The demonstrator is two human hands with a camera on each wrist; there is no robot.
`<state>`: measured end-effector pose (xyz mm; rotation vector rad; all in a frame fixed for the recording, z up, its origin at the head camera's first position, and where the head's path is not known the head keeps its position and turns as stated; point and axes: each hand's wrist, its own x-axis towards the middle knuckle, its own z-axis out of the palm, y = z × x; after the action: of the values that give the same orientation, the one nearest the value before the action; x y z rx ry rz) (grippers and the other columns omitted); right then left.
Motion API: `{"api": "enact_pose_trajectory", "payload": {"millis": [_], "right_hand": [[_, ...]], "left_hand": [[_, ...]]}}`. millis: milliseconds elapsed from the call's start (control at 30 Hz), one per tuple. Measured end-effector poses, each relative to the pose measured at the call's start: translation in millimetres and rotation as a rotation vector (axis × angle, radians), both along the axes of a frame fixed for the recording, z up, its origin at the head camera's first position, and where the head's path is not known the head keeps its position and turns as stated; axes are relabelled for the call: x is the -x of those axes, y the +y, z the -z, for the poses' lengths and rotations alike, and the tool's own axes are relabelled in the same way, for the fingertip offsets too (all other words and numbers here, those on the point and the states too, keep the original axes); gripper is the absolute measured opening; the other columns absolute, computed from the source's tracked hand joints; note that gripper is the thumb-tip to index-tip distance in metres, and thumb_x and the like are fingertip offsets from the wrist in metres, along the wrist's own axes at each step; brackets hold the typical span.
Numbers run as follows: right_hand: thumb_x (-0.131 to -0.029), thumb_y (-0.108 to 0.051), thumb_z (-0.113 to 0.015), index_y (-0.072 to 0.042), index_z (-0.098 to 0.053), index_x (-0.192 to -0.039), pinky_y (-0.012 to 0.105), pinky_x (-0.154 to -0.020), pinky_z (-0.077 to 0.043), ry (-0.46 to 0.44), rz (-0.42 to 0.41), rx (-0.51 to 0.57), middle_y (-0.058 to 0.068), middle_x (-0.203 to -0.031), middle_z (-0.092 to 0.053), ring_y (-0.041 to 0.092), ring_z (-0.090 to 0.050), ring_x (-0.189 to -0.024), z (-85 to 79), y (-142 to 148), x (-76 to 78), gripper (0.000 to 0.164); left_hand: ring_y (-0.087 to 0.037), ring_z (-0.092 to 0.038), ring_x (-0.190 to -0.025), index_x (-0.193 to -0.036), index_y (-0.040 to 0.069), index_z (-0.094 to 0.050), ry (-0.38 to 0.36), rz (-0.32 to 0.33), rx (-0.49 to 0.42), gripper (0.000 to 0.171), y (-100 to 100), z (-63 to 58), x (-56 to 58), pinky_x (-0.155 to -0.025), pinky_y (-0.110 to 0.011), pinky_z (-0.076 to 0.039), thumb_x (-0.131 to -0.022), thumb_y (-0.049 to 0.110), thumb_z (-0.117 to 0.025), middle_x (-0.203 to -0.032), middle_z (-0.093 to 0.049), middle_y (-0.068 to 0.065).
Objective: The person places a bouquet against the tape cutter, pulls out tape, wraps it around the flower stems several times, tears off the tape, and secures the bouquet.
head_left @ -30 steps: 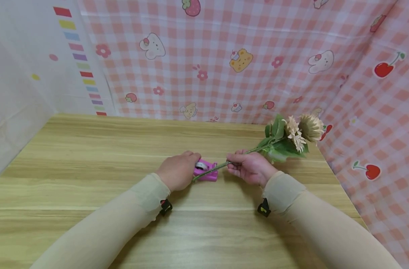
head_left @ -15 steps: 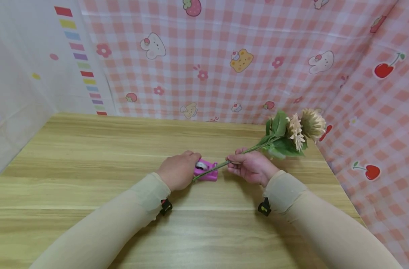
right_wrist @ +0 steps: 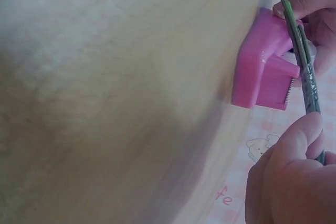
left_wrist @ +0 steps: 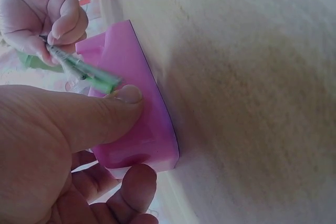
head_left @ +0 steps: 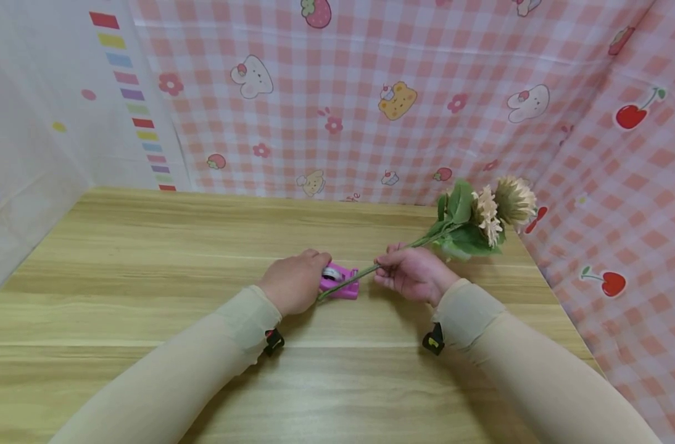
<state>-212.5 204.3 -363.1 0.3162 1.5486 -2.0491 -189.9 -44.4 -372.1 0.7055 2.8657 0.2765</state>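
Observation:
On the table, my left hand (head_left: 294,285) grips a pink tape dispenser (head_left: 349,291) by its left end. Its thumb (left_wrist: 118,109) presses the dispenser's near side in the left wrist view. A pale roll of tape (head_left: 332,273) sits inside, and a toothed cutting edge (right_wrist: 289,91) shows in the right wrist view. My right hand (head_left: 418,275) pinches the green stems (head_left: 345,284) of artificial flowers between thumb and fingers. Shiny clear tape (right_wrist: 310,88) wraps the stems near these fingers. The cut stem ends cross over the dispenser toward my left hand. Cream blooms (head_left: 515,200) and green leaves (head_left: 461,203) point up and right.
The wood-grain table (head_left: 149,259) stretches out on both sides of the hands. Pink checked cloth (head_left: 326,80) hangs behind it and along the right side, white cloth (head_left: 26,148) at the left. The flower heads are close to the right-hand cloth.
The flower heads have risen a little, and the right hand has turned slightly with the stems. The left hand and the tape dispenser have stayed in place.

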Motion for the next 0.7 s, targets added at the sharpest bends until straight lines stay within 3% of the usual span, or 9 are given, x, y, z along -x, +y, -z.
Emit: {"api": "enact_pose_trajectory", "payload": {"millis": [100,367,533,700], "right_hand": [[-0.105,0.004,-0.05,-0.015,-0.046,-0.076,0.027,-0.079,-0.063,0.004,0.006,0.01,0.003,-0.085,-0.065,0.014,-0.066,-0.076,-0.7,-0.2,-0.1,0.035],[-0.106,0.003,-0.052,0.0,-0.07,-0.095,0.025,-0.089,-0.063,-0.073,0.077,-0.037,0.007,-0.089,-0.07,0.013,-0.069,-0.083,10.1,1.9,0.0,0.021],[-0.106,0.002,-0.052,0.003,-0.067,-0.107,0.024,-0.089,-0.062,-0.092,0.119,-0.071,0.006,-0.093,-0.071,0.012,-0.068,-0.082,13.0,0.5,1.3,0.015],[-0.108,0.002,-0.042,0.004,-0.052,-0.122,0.028,-0.101,-0.06,-0.116,0.148,-0.043,0.009,-0.113,-0.062,0.013,-0.065,-0.089,9.0,-4.9,1.8,0.017]], "left_hand": [[-0.03,-0.06,-0.137,-0.155,0.01,-0.049,-0.006,-0.004,0.006,0.056,0.0,0.2,0.0,-0.105,-0.049,-0.059,-0.1,0.005,-0.061,-0.154,-0.056,-0.011],[-0.029,-0.06,-0.137,-0.155,0.011,-0.049,-0.002,-0.007,0.003,0.054,0.1,0.4,-0.7,-0.105,-0.049,-0.059,-0.102,0.005,-0.058,-0.154,-0.056,-0.011],[-0.029,-0.061,-0.136,-0.155,0.01,-0.049,0.004,-0.005,0.001,0.054,0.3,0.7,-0.6,-0.104,-0.049,-0.059,-0.102,0.006,-0.06,-0.153,-0.057,-0.011],[-0.028,-0.063,-0.132,-0.154,0.011,-0.05,0.003,-0.007,0.006,0.054,0.2,1.1,-0.1,-0.1,-0.048,-0.061,-0.101,0.007,-0.062,-0.151,-0.058,-0.01]]}}
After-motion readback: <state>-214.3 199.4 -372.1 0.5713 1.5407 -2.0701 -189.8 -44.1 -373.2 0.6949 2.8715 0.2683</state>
